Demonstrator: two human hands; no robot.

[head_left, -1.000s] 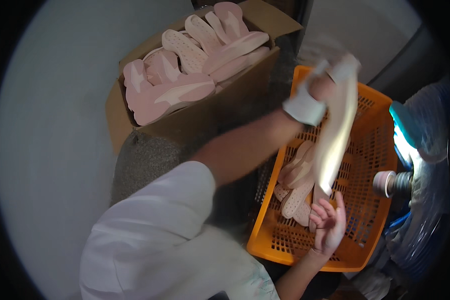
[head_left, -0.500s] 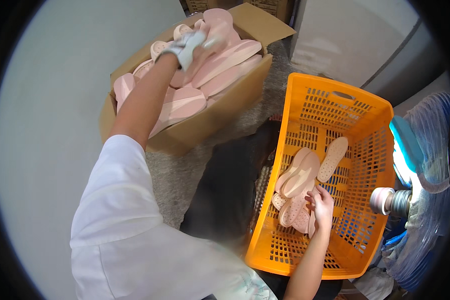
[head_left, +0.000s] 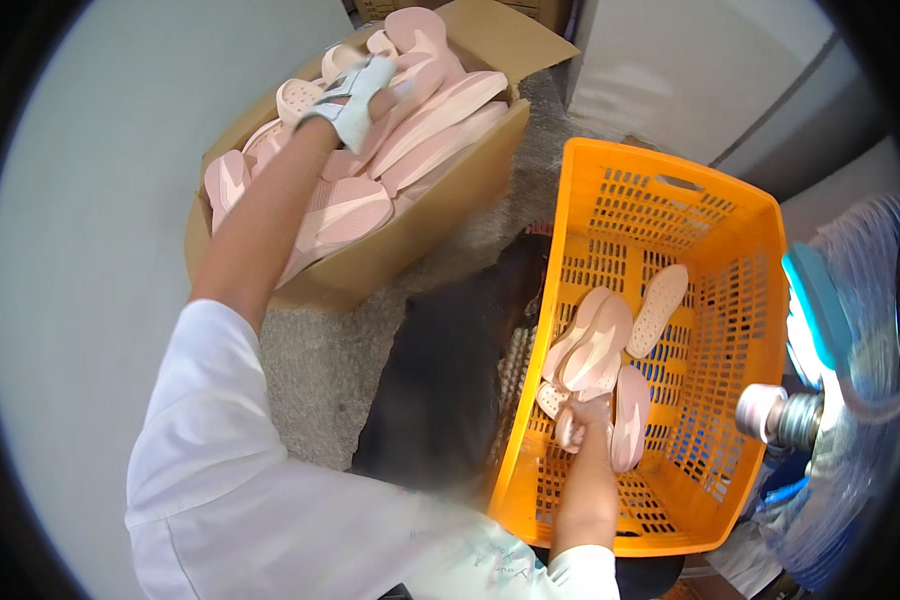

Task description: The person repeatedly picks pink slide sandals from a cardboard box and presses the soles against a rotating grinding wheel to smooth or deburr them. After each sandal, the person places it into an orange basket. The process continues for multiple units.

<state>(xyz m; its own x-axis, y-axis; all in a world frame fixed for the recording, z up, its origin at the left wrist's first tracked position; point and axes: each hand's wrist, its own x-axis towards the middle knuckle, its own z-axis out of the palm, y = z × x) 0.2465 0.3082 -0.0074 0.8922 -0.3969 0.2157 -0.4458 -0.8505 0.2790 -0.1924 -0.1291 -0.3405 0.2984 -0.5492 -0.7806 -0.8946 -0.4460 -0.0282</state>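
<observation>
My left hand (head_left: 355, 105), in a whitish glove, is over the pink shoe soles (head_left: 440, 120) heaped in the cardboard box (head_left: 420, 240) at the upper left. Its fingers are blurred and partly hidden, so their grip is unclear. Down in the orange plastic basket (head_left: 567, 230), my bare right hand (head_left: 590, 412) is closed around a pink shoe sole (head_left: 568, 430). Several more soles lie around it: an overlapping pair (head_left: 602, 345) just beyond, one sole (head_left: 630, 420) to its right, and a dotted one (head_left: 658, 310) farther back.
A lamp with a turquoise housing (head_left: 817, 305) shines at the basket's right side, beside a bundle in clear plastic wrap (head_left: 870, 430). Dark cloth (head_left: 430, 380) lies between box and basket. A pale wall (head_left: 80, 300) borders the left, and a box flap (head_left: 510, 40) sticks out.
My right hand has moved down and left within the basket, closing on a sole. A sole beside it is now more exposed. My left hand stays over the box, the view having shifted slightly.
</observation>
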